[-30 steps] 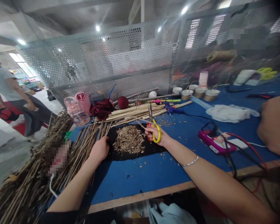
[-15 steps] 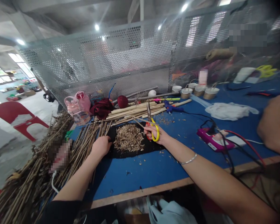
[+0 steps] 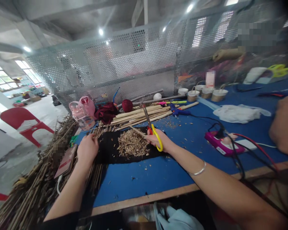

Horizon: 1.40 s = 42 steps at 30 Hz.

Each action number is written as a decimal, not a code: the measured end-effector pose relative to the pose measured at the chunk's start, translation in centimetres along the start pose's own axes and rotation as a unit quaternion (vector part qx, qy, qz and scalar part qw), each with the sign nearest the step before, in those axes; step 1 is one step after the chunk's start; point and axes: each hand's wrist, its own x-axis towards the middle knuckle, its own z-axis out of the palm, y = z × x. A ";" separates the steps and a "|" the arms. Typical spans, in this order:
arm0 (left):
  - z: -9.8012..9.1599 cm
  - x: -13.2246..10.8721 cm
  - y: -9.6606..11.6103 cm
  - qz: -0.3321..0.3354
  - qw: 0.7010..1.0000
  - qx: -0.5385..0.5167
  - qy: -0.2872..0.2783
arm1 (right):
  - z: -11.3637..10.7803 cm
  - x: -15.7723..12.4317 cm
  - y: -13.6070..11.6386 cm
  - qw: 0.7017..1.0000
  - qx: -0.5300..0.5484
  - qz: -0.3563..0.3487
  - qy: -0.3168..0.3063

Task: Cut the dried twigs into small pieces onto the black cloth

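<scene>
A black cloth (image 3: pixel 108 143) lies on the blue table with a heap of short chopped stem pieces (image 3: pixel 132 145) on it. My left hand (image 3: pixel 87 148) is closed at the cloth's left edge, over a bundle of dry stems (image 3: pixel 96 179); its fingertips are partly hidden. Held in my right hand (image 3: pixel 159 139) are scissors (image 3: pixel 157 135) with yellow and red handles, blades pointing up and away. The same hand pinches a thin stick (image 3: pixel 137 131), whose far end reaches over the heap.
Peeled sticks (image 3: pixel 139 115) lie behind the cloth, beside a blue glue gun (image 3: pixel 179 111). A purple power strip (image 3: pixel 222 143) with cables sits at right, near another person's blurred hand (image 3: pixel 284 127). Long dry stalks (image 3: pixel 36 179) and a phone (image 3: pixel 66 161) are at left.
My left hand has moved left, and the cloth's left side now stretches further over the stems. The scissors have tilted leftward in my right hand, and the stick has come down over the heap.
</scene>
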 end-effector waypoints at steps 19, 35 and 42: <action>-2.2 -3.2 5.9 0.201 0.949 -0.149 -0.193 | -2.7 -2.1 -7.1 0.928 -0.340 -0.130 -0.086; 0.2 -5.9 10.1 -0.145 0.498 -0.802 -0.296 | 1.5 0.1 -2.3 0.989 0.129 -0.065 -0.031; 1.3 -7.2 10.5 -0.234 0.487 -0.774 -0.331 | -4.2 2.3 -1.3 0.917 -0.332 -0.065 0.210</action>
